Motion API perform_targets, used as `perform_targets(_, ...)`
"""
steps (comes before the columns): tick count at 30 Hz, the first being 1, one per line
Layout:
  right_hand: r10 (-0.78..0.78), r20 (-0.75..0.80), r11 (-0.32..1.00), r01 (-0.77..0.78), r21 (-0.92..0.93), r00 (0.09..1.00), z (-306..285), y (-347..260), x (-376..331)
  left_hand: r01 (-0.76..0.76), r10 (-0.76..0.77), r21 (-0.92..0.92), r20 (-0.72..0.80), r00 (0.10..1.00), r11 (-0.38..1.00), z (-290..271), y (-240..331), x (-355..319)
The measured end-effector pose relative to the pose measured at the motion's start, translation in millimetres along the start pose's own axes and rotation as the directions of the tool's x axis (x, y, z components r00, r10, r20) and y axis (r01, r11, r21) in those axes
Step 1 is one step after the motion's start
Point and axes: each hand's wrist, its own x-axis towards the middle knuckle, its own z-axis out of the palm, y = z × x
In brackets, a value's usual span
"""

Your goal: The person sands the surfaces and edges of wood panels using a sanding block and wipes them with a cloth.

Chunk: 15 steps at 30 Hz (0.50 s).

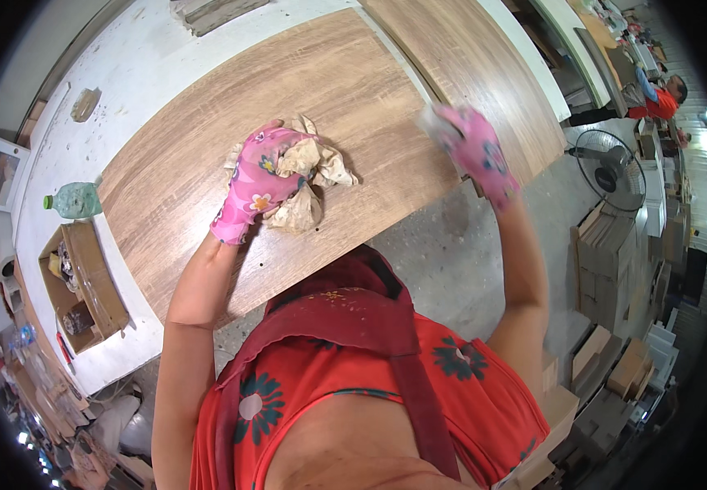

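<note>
The left hand (257,181), in a pink flowered glove, sat at the centre of the frame with its fingers curled around a crumpled beige rag (309,184), soft and wrinkled, pressed onto a wood-grain panel (206,139). The panel was flat and smooth, a pale brown laminate lying on a white, scuffed workbench (84,147). The right hand (476,147), gloved the same, lay blurred at the panel's right edge in the upper right; whether its fingers gripped the edge could not be told. At the left of the frame lay a clear green-capped plastic bottle (74,200) above an open brown cardboard box (84,286).
</note>
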Motion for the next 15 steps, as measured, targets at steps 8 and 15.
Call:
perform_targets(8, 0.443, -0.081, 0.843, -0.384, 0.375, 0.893, -12.0, -2.7, -136.0, 0.082, -0.087, -0.080, -0.058, 0.995, 0.993, 8.1, -2.7, -4.0)
perform_targets(15, 0.363, -0.479, 0.932, -0.309, 0.191, 0.800, 74.5, -92.5, -139.8, 0.190, -0.197, -0.211, -0.011, 0.980, 0.959, 7.8, 5.3, -7.3)
